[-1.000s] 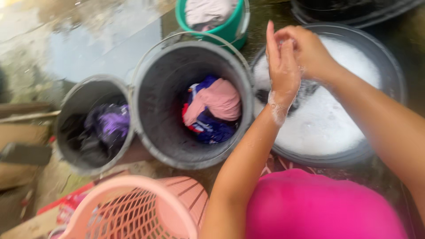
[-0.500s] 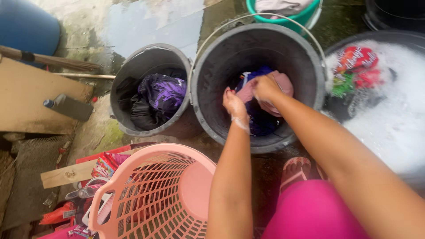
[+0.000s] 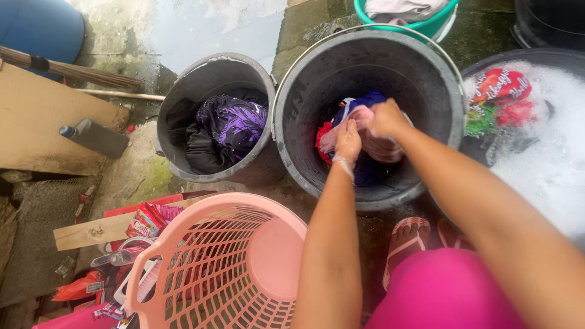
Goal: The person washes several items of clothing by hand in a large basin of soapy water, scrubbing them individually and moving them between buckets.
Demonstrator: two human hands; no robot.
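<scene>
Both my hands are down inside the large grey bucket (image 3: 426, 67) in the middle. My left hand (image 3: 348, 141), wet with suds at the wrist, grips a pink cloth (image 3: 381, 148) that lies on blue and red clothes. My right hand (image 3: 386, 117) holds the same pink cloth from the right side. To the right, a black basin (image 3: 530, 56) holds white foam and a red and green garment (image 3: 498, 91).
A smaller grey bucket (image 3: 183, 79) at left holds purple and black clothes. A pink plastic laundry basket (image 3: 207, 268) stands in front. A green bucket (image 3: 434, 24) sits at the back. A grey bottle (image 3: 94, 137), a broom and packets lie on the left. My sandalled foot (image 3: 405, 240) is below the bucket.
My hands left the soapy basin, where they were rubbed together, and went into the large grey bucket. They have closed on the pink cloth. My view swung left.
</scene>
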